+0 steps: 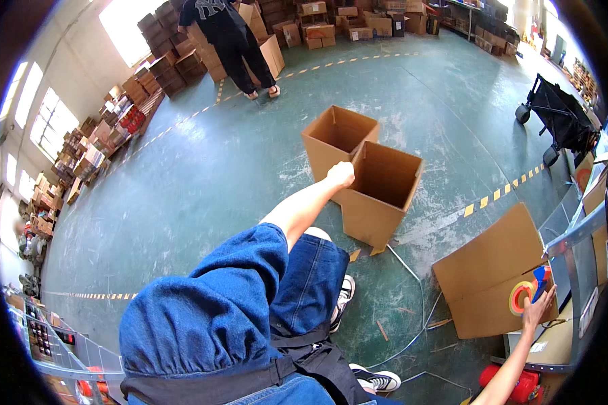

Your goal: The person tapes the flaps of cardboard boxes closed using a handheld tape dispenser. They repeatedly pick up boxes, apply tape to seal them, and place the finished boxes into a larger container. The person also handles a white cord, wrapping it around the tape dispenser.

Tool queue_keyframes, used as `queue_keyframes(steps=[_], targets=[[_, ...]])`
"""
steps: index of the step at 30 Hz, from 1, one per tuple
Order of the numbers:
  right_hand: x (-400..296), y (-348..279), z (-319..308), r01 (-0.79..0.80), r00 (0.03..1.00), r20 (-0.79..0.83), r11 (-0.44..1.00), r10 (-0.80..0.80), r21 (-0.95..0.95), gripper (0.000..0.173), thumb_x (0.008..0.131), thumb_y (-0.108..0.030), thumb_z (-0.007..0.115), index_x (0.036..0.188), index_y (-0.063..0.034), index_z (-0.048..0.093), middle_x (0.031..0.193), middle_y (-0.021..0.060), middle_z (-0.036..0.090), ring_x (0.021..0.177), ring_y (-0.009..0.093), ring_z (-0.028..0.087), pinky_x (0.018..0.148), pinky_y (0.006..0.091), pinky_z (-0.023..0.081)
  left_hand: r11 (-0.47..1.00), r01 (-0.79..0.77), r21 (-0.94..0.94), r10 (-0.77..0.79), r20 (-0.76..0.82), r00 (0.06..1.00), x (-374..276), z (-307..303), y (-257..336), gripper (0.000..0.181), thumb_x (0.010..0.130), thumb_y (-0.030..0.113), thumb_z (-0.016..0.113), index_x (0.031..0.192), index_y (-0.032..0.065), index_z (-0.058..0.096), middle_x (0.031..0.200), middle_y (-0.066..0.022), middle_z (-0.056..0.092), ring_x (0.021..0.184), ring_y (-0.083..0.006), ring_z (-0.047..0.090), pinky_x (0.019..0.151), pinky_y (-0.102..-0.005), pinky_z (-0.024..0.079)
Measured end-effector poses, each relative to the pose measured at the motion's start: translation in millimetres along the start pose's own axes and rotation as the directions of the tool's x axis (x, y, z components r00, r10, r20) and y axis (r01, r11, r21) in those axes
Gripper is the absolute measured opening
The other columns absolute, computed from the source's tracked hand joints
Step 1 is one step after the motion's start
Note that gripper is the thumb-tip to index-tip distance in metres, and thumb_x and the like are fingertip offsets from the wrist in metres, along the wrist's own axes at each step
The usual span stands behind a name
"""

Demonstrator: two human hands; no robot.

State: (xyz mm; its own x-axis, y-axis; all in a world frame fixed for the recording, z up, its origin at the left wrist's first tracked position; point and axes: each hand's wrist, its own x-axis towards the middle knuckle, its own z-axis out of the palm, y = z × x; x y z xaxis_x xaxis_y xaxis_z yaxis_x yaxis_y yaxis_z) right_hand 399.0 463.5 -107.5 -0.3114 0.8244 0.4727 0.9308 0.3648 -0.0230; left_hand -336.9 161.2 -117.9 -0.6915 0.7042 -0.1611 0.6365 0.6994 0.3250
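Out in front, my left hand (341,174) grips the upper edge of a cardboard box (372,217) standing on the floor with no lid over its top. Another cardboard box (316,152) of similar shape stands directly behind, against the first. To the far right, my right hand (538,306) holds a tape dispenser (541,283) with red and blue parts. A yellow-and-orange tape roll (521,298) sits on it. Behind the dispenser, a folded flat cardboard sheet (491,268) leans near a metal shelf (567,243).
A black folding wagon (557,116) stands at right. White strapping (419,309) loops over the green floor (223,177) near my shoes. A red container (511,385) is at lower right. A person (233,45) stands by stacked cartons at the back; loaded pallets (106,134) line the left wall.
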Motion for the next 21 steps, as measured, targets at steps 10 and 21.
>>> queue_keyframes(steps=[10,21], targets=[[-45.4,-60.9,-50.4,0.098,0.983,-0.157,0.995,-0.096,0.001,0.054,0.074,-0.009,0.069,0.121,0.0049,0.045,0.153,0.017,0.025,0.143,0.036,0.019,0.115,0.0504,0.021,0.379,-0.92,0.097,0.874,-0.366,0.321,-44.9,-16.3,201.3,0.039,0.076,0.004,0.061,0.114,0.0047,0.063,0.132,-0.017,0.054,0.128,-0.0303,0.046,0.109,-0.0446,0.033],[-205.5,-176.6,-147.3,0.07,0.993,-0.108,0.991,-0.057,0.117,0.049,0.074,-0.013,0.07,0.113,0.002,0.045,0.146,0.0239,0.03,0.139,0.042,0.024,0.115,0.0537,0.02,0.161,-0.972,-0.173,0.982,0.128,0.139,-209.3,64.5,403.0,0.064,0.087,0.056,0.054,0.134,0.0139,0.052,0.134,-0.0099,0.053,0.129,-0.0273,0.045,0.106,-0.0526,0.029]])
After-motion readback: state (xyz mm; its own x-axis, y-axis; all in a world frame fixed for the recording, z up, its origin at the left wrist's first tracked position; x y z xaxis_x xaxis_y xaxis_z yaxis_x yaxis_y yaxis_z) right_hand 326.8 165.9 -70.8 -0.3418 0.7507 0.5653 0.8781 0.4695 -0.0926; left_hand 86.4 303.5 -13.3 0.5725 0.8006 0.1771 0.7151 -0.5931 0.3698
